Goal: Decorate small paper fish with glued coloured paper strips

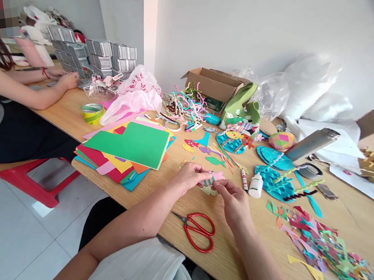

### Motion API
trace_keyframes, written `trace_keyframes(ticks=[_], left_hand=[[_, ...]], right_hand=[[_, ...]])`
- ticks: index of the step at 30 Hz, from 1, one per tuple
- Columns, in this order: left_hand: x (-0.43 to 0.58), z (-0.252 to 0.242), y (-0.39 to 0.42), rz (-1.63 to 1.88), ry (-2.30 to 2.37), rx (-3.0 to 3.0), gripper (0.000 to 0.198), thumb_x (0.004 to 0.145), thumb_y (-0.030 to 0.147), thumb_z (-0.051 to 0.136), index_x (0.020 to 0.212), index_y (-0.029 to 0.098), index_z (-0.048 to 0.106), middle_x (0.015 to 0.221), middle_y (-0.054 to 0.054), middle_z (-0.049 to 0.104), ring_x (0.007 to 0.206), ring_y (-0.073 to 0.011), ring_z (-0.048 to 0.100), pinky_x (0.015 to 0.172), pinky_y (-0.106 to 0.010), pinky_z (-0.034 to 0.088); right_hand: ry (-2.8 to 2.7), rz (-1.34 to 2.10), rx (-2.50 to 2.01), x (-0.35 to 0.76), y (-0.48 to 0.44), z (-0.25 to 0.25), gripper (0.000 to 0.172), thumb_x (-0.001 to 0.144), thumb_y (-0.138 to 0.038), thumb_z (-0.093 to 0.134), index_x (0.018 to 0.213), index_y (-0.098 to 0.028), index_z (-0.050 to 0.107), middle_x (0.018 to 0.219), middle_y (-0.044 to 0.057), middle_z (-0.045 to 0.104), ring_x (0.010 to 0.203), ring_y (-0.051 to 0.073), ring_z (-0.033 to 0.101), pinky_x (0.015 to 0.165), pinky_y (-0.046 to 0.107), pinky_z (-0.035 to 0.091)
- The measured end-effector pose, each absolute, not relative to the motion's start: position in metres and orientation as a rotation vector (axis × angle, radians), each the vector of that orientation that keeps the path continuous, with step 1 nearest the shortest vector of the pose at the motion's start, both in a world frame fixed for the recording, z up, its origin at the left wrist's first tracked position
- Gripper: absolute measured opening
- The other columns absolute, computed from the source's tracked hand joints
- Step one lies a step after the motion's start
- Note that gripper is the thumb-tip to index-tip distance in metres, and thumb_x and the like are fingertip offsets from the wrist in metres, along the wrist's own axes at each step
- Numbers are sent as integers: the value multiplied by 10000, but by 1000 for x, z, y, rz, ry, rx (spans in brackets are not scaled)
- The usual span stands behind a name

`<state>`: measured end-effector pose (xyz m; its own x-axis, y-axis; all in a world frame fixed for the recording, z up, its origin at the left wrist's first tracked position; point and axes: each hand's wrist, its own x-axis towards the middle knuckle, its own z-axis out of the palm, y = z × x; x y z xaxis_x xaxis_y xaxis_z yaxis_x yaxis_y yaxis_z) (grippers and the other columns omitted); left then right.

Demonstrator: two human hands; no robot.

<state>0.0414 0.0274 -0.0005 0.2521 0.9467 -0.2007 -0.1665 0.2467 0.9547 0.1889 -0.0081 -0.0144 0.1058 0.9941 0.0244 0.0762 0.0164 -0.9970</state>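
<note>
Decorating, presumably: one striped paper cutout [209, 181], pinched by the fingers of left hand [192, 175] and right hand [234, 199] over the counter [226, 250]; careful pressing of its stripes is probably required next.

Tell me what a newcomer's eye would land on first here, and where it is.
Probably the bright green sheet topping the stack of coloured paper, left of the working hands. Next, the red-handled scissors lying near the table's front edge, and the heap of paper scraps at lower right. Between them, the left hand and right hand hold a small pink-and-green paper piece.
</note>
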Motion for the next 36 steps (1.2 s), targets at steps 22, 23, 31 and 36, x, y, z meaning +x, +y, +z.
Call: trace_keyframes(ticks=[22,23,31,36], left_hand=[[42,1,27,992,999,960,159,629,250,720,663,102,671,586,2,614,518,-77,505,525,-217,395],[42,1,27,994,997,959,151,634,245,712,664,102,671,589,1,616,521,-79,507,524,-218,397],[41,-2,28,977,996,995,183,629,273,714,688,102,680,603,-3,627,523,-75,508,516,-211,388],[41,-3,29,942,961,977,248,613,313,733,732,98,698,605,-10,634,547,-90,538,531,-215,398]], right_hand=[[-1221,1083,-1338,190,-9,-14,311,644,-483,750,654,-179,686,637,26,670,651,176,565,646,295,400],[-1218,1086,-1337,190,-9,-13,308,640,-480,753,649,-180,686,635,26,669,645,174,561,641,294,399],[-1182,1102,-1295,188,-9,-10,315,617,-477,770,675,-177,695,662,24,671,655,168,565,631,287,418],[-1187,1094,-1303,187,-8,-9,330,615,-488,767,646,-174,670,651,26,663,631,163,554,618,286,417]])
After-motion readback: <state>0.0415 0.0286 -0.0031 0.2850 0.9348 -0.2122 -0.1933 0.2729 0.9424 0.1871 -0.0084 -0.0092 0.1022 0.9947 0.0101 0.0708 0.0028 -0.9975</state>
